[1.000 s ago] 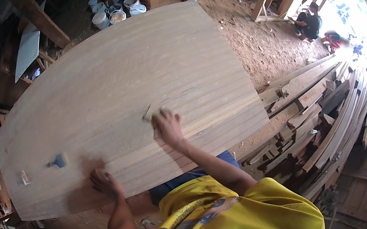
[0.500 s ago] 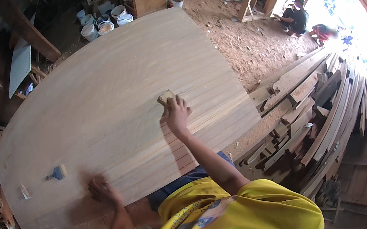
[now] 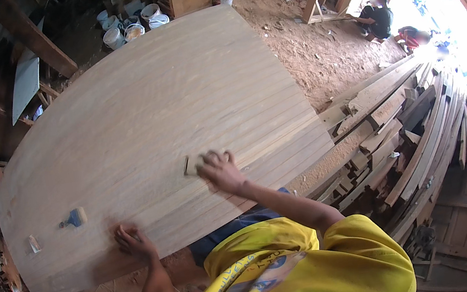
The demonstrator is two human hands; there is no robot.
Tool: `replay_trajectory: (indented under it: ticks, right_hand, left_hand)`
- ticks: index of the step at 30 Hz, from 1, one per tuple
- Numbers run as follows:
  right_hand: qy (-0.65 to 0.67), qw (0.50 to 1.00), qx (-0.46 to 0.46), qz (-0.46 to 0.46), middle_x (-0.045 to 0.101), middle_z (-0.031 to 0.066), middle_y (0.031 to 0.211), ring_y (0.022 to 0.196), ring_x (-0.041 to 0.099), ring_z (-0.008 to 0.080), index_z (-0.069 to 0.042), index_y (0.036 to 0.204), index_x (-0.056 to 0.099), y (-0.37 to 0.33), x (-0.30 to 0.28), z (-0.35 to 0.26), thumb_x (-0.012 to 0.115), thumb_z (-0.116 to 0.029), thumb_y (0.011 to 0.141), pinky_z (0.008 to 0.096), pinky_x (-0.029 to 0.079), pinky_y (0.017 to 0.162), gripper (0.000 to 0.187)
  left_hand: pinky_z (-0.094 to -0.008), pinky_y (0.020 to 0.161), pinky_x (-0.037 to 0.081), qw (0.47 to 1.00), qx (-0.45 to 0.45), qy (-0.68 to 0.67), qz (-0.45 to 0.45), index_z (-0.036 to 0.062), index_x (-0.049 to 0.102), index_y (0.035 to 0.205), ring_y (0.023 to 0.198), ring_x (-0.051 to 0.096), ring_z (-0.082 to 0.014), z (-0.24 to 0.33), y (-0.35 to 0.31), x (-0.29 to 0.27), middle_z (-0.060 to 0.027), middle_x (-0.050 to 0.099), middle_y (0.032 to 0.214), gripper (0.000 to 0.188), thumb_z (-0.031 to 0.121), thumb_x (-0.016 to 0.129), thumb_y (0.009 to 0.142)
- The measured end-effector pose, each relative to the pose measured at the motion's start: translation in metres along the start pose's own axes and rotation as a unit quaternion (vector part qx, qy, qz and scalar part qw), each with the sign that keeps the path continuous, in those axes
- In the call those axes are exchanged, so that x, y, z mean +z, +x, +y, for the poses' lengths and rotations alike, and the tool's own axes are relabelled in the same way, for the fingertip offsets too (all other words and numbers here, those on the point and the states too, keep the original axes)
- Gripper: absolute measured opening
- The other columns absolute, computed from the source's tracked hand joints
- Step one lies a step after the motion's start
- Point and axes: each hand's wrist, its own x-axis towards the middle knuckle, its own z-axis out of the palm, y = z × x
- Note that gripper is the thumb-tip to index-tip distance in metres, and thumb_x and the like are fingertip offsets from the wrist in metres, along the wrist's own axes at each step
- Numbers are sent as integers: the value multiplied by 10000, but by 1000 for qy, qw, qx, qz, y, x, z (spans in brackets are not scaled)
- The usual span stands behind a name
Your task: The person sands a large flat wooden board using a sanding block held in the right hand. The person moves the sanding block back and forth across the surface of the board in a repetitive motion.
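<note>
A large pale wooden panel [image 3: 138, 112] with grooved lines on its near right part lies before me. My right hand [image 3: 219, 171] is closed over a small pale sanding block [image 3: 191, 165] with a dark edge, pressed flat to the panel; the fingers cover part of it. Near the front edge, my left hand [image 3: 131, 241] is at the panel with its fingers apart and bent, holding nothing that I can see. Left of it, a wide brush [image 3: 76, 218] with a blue handle lies on the wood. Farther left is a small pale flat object [image 3: 33, 243], its kind unclear.
Several white buckets [image 3: 135, 31] stand beyond the far edge. Stacked timber planks [image 3: 391, 149] fill the right side. Two people [image 3: 376, 20] crouch by the bright opening at the far right. A dirt floor [image 3: 297, 46] with shavings runs past the panel.
My right hand has come nearer to me and slightly left with the sanding block, and its forearm now slants more sideways. The left hand stays in nearly the same place.
</note>
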Motion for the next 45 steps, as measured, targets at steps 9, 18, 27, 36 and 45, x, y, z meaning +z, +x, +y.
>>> replay_trajectory:
  ticks: [9, 18, 27, 36, 45]
  right_hand:
    - [80, 955, 212, 191, 430, 168, 1378, 1251, 391, 358, -146, 1177, 547, 62, 13, 6, 623, -169, 794, 576, 282, 966, 391]
    - [5, 999, -21, 39, 409, 136, 1390, 1285, 356, 364, -166, 1243, 508, -7, 13, -8, 676, -190, 751, 620, 306, 953, 521]
    - [35, 949, 246, 194, 468, 167, 1361, 1223, 416, 359, -140, 1207, 569, 65, -2, 27, 609, -185, 831, 554, 280, 968, 381]
    - [88, 987, 87, 99, 440, 155, 1378, 1260, 388, 369, -169, 1217, 543, -20, 9, -34, 607, -190, 818, 583, 267, 965, 405]
    - [59, 956, 209, 197, 471, 127, 1360, 1249, 399, 351, -136, 1139, 563, 82, 12, 9, 619, -195, 824, 582, 270, 946, 325]
  left_hand:
    - [-587, 1114, 110, 998, -30, -31, -44, 149, 332, 1428, 1401, 246, -333, 31, 11, -28, -118, 296, 1504, 635, 516, 409, 916]
    - [-570, 1114, 147, 999, -9, -33, -11, 154, 375, 1398, 1395, 252, -341, -4, 2, 1, -148, 346, 1471, 536, 406, 464, 934]
    - [-573, 1111, 161, 999, -23, -29, 1, 136, 362, 1397, 1394, 256, -340, 20, 7, -21, -140, 349, 1467, 508, 284, 486, 927]
    - [-575, 1105, 163, 1000, -22, -9, -18, 136, 363, 1393, 1397, 247, -343, 16, 1, -13, -155, 341, 1469, 546, 252, 540, 889]
    - [-586, 1104, 171, 1000, 5, -19, -4, 134, 339, 1410, 1401, 241, -342, 18, 8, -15, -150, 314, 1487, 535, 318, 475, 926]
